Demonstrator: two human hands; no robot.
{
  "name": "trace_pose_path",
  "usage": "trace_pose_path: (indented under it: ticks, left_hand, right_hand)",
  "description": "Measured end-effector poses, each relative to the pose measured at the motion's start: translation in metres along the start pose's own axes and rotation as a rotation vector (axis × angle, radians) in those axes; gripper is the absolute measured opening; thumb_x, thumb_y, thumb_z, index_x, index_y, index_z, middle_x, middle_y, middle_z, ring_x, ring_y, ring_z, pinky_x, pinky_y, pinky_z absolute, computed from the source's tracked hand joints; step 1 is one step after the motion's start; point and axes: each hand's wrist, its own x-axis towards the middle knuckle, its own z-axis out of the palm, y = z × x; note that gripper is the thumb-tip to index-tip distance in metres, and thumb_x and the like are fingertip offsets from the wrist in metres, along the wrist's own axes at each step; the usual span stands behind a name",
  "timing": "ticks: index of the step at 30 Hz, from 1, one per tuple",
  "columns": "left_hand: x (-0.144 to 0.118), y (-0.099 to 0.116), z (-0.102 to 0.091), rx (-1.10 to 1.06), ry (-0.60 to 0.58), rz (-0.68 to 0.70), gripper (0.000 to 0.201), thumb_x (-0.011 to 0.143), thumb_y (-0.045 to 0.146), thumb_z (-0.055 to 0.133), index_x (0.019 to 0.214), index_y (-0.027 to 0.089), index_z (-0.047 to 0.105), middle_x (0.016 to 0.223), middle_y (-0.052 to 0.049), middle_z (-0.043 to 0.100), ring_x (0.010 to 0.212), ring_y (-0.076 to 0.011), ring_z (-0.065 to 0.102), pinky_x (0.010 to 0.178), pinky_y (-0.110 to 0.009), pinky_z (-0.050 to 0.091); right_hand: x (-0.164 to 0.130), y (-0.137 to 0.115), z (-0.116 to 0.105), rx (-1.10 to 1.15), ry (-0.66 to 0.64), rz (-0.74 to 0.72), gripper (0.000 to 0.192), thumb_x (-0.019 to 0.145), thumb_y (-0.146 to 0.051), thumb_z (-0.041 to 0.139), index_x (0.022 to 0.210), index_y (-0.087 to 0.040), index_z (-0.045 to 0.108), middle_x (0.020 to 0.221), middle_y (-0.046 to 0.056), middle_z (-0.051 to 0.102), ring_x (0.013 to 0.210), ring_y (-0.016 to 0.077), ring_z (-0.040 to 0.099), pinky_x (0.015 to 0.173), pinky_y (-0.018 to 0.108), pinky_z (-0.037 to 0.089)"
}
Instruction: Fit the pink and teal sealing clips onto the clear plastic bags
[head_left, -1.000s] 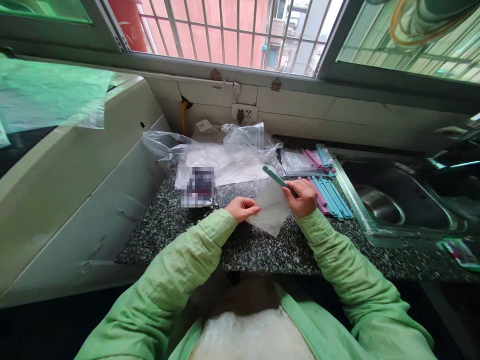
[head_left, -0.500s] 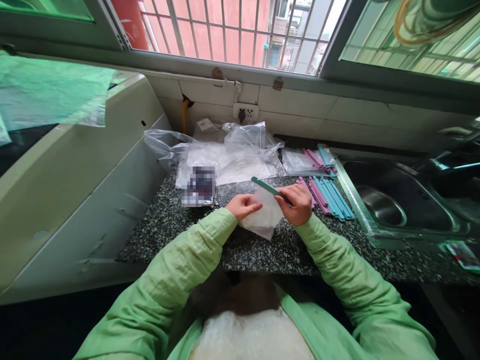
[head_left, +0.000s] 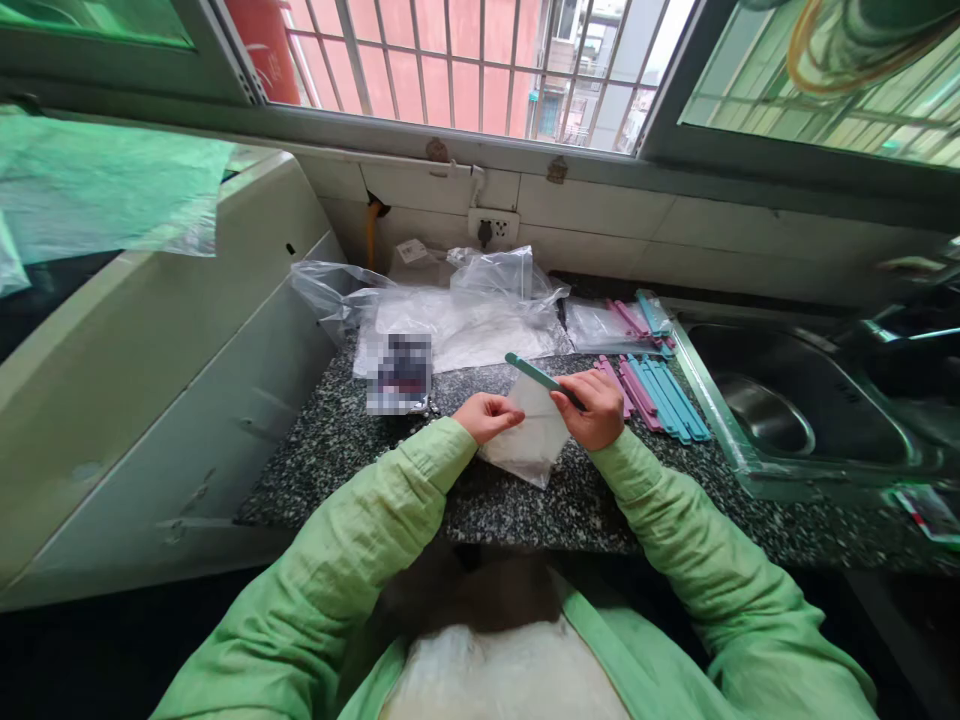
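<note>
In my right hand point(head_left: 598, 410) is a teal bag sealing clip point(head_left: 531, 372), gripped at its near end and slanting up to the left. A small translucent plastic bag point(head_left: 529, 448) hangs between my hands over the counter. Its upper edge runs along the clip, but I cannot tell whether it sits inside the clip. My left hand point(head_left: 487, 416) pinches the bag's left side, thumb pressed against the fingers. Just right of my right hand lie several pink clips point(head_left: 637, 393) and blue clips point(head_left: 670, 400) side by side.
Large clear plastic bags point(head_left: 465, 315) lie at the back of the speckled counter point(head_left: 300, 470). A pixelated item point(head_left: 400, 375) sits left of my hands. More clips rest on a clear packet point(head_left: 596, 325). The steel sink point(head_left: 817, 400) is to the right, a white panelled unit point(head_left: 165, 400) left.
My left thumb has closed further onto the fingers at the bag. The bag's lower part has shifted slightly right and down. My right hand still holds the clip in nearly the same place.
</note>
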Motion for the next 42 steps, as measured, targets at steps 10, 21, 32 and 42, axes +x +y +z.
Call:
trace_pose_path:
  ticks: [10,21,32,42]
  left_hand:
    - [-0.002,0.002,-0.002,-0.01,0.045,0.08,0.045,0.047,0.054,0.068,0.055,0.011,0.057,0.046,0.004,0.046,0.044,-0.0051,0.038,0.043,-0.018,0.03]
    - [0.0,0.003,-0.002,0.023,0.08,0.198,0.04,0.052,0.05,0.067,0.053,0.011,0.062,0.045,0.002,0.048,0.046,-0.0069,0.039,0.046,-0.021,0.031]
    - [-0.003,0.012,-0.007,0.062,0.149,0.211,0.036,0.052,0.044,0.068,0.064,0.011,0.062,0.051,0.002,0.051,0.047,-0.0061,0.04,0.045,-0.019,0.031]
    - [-0.004,0.014,-0.016,-0.018,0.3,0.125,0.037,0.051,0.047,0.068,0.06,0.012,0.06,0.037,0.007,0.038,0.036,-0.0039,0.033,0.037,-0.019,0.024]
  right_hand:
    - [-0.002,-0.009,0.004,0.035,-0.066,-0.034,0.014,0.076,-0.027,0.055,0.08,-0.016,0.063,0.07,0.004,0.065,0.067,0.0156,0.055,0.065,0.028,0.041]
    - [-0.004,-0.011,0.008,0.038,-0.132,-0.026,0.017,0.077,-0.029,0.053,0.081,-0.016,0.063,0.071,0.004,0.065,0.068,0.0155,0.054,0.067,0.029,0.04]
    - [-0.005,-0.011,0.01,0.128,-0.198,-0.088,0.015,0.077,-0.027,0.054,0.082,-0.016,0.063,0.072,0.005,0.065,0.067,0.0155,0.053,0.065,0.029,0.043]
    - [-0.009,-0.009,0.015,0.443,-0.262,0.396,0.038,0.069,-0.047,0.059,0.092,-0.017,0.059,0.086,0.008,0.065,0.074,0.0172,0.058,0.066,0.031,0.048]
